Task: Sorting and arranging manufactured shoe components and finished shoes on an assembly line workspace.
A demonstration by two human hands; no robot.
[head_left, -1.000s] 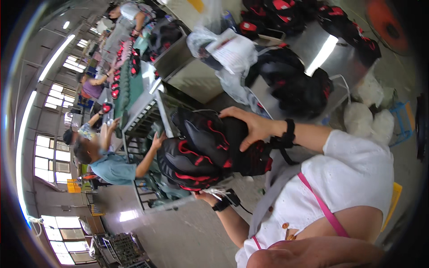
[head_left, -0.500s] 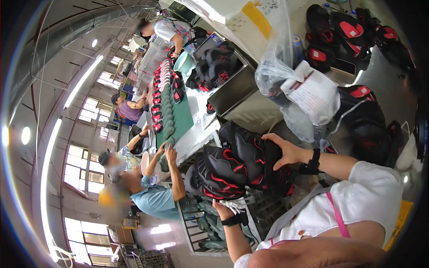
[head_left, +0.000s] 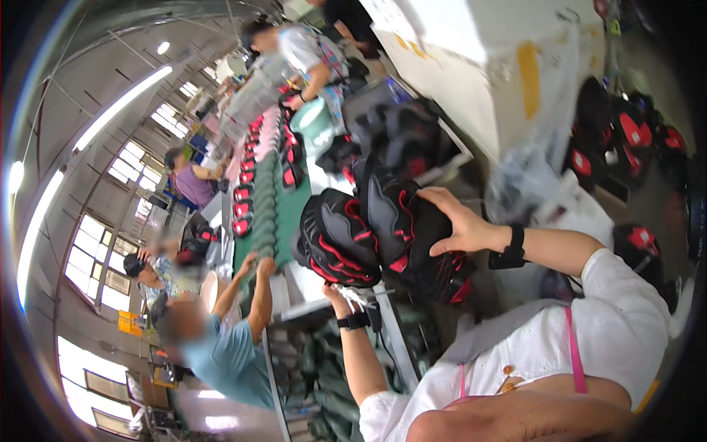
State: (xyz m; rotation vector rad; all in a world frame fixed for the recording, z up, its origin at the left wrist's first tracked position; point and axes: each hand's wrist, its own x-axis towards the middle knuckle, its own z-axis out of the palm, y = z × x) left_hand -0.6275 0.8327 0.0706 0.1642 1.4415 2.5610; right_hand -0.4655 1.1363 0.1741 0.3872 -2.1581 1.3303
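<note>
Between my two hands is a bundle of black shoes (head_left: 335,236) with red trim, pressed side by side and held up off the surfaces. My right hand (head_left: 465,222) grips the far right end, thumb and fingers spread around it. Under the near left end, my left hand (head_left: 340,300) supports the bundle, its fingers mostly hidden behind the shoes. White strings (head_left: 357,296) hang beside my left hand. Both wrists wear black bands.
Ahead, a green conveyor belt (head_left: 254,250) carries rows of shoes and green shoe lasts. A metal bin (head_left: 449,158) of black shoes stands beyond my bundle. Below left is a rack with green lasts (head_left: 324,383). A co-worker in blue (head_left: 228,353) reaches over the belt.
My view has turned right-to-left across the scene. The held bundle has shifted toward the belt and metal bin, with both hands still on it.
</note>
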